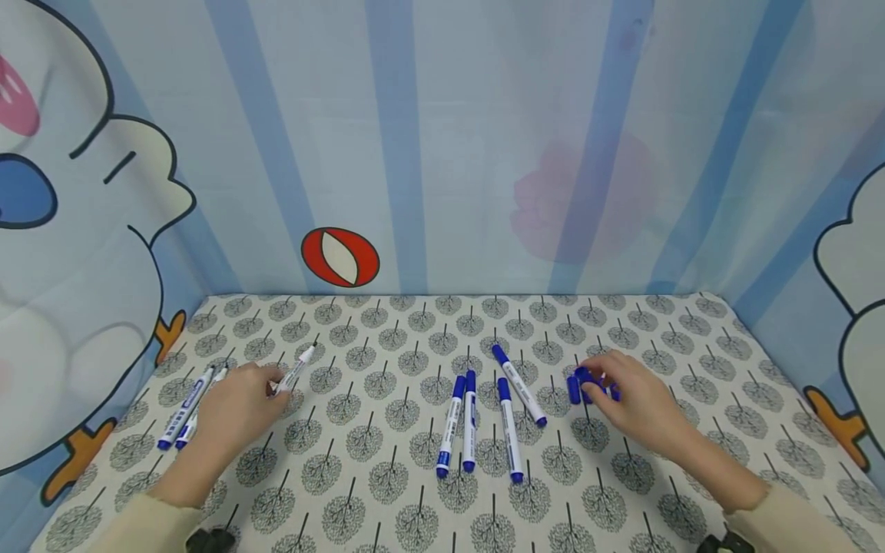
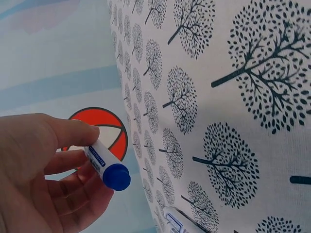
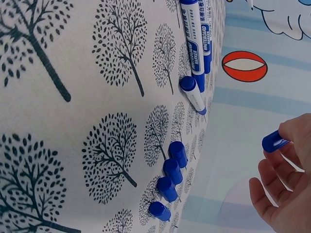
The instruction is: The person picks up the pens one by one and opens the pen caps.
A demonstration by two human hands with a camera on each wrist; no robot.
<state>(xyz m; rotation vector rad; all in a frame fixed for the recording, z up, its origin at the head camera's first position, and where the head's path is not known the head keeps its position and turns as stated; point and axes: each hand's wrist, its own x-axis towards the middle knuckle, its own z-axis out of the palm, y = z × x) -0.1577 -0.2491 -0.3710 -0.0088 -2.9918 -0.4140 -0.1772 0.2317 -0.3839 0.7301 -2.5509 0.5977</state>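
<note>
My left hand pinches a whiteboard marker between thumb and fingers. Its bare white nose and dark tip point away from me, and its blue end faces the wrist camera. On the right side, my right hand holds a blue marker cap at its fingertips, above the cloth. Several loose blue caps stand in a row below that hand, partly hidden by it in the head view. Beside the left hand lie white markers with blue ends, partly covered by the hand.
Several capped whiteboard markers lie in the middle of the table, one slanting to the right. A tree-print cloth covers the tabletop. A striped cartoon curtain rises behind and at both sides.
</note>
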